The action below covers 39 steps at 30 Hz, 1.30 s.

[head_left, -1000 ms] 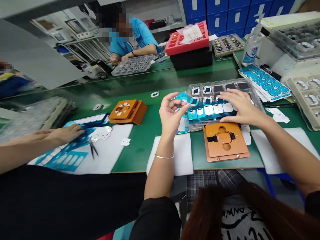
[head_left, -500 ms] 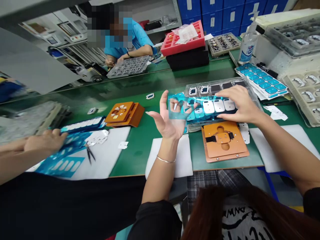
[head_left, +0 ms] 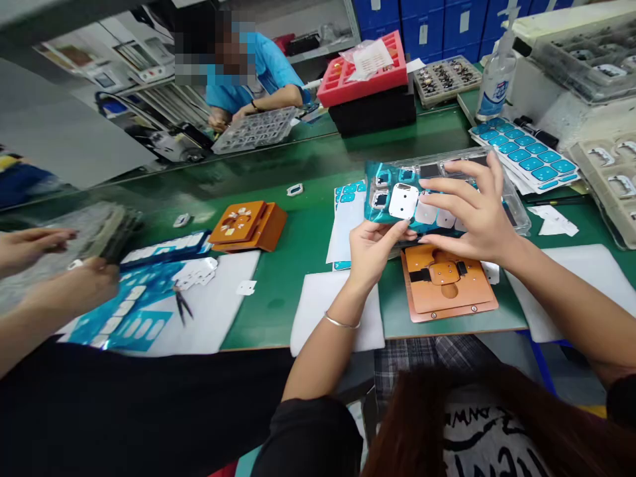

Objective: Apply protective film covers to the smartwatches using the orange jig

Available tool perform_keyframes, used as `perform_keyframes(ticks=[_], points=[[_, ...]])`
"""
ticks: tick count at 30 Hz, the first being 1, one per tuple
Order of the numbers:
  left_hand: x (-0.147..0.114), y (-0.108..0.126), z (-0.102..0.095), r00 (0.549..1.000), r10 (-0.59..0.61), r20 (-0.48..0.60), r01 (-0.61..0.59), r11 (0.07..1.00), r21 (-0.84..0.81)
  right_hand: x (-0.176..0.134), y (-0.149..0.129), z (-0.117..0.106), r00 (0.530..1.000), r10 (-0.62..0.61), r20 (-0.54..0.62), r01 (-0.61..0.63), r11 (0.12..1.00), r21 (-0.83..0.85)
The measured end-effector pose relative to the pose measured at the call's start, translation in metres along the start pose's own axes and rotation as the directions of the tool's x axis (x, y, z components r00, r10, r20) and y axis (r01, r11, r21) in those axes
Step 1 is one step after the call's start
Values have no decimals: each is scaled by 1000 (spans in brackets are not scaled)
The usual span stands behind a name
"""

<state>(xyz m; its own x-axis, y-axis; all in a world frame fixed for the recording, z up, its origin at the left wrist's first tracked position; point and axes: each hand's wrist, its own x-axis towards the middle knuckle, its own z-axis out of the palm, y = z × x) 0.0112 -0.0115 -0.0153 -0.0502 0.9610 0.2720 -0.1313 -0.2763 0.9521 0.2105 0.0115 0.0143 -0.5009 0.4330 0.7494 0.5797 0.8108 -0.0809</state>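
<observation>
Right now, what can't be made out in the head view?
Head view:
- Blue film strip: right end hidden by the right hand.
- Clear tray: partly covered by strip and right hand.
- White item by the left neighbour's nearer hand: blurred.
- Bottle label: print too small.

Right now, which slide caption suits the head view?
Left hand and right hand hold blue film with pale pieces over a tray.

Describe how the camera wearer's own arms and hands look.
Both the left hand and right hand are ungloved. A black left sleeve and black right sleeve leave the forearms largely uncovered. A thin, silvery bangle circles the left wrist; none shows on the right.
</observation>
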Motion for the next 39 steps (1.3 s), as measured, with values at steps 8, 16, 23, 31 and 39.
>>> perform_keyframes(ticks=[8, 16, 23, 31, 39], points=[[-9, 3, 1, 949, 305, 74, -314, 927, 205, -2, -21, 2, 999, 49, 18, -51, 991, 122], [-7, -2, -7, 833, 495, 248, -553, 727, 408, 1, -24, 2, 994, 51, -99, -24, 966, 256], [-14, 4, -2, 902, 328, 280, -410, 855, 319, 4, -20, -11, 947, 168, -274, -106, 968, 228], [3, 1, -11, 983, 183, 2, -178, 953, 244, -1, -19, -45, 886, 376, -273, -247, 879, 409], [19, -19, -35, 959, 215, -182, -75, 818, 570, -5, -19, -48, 811, 403, 424, -584, 593, 554]])
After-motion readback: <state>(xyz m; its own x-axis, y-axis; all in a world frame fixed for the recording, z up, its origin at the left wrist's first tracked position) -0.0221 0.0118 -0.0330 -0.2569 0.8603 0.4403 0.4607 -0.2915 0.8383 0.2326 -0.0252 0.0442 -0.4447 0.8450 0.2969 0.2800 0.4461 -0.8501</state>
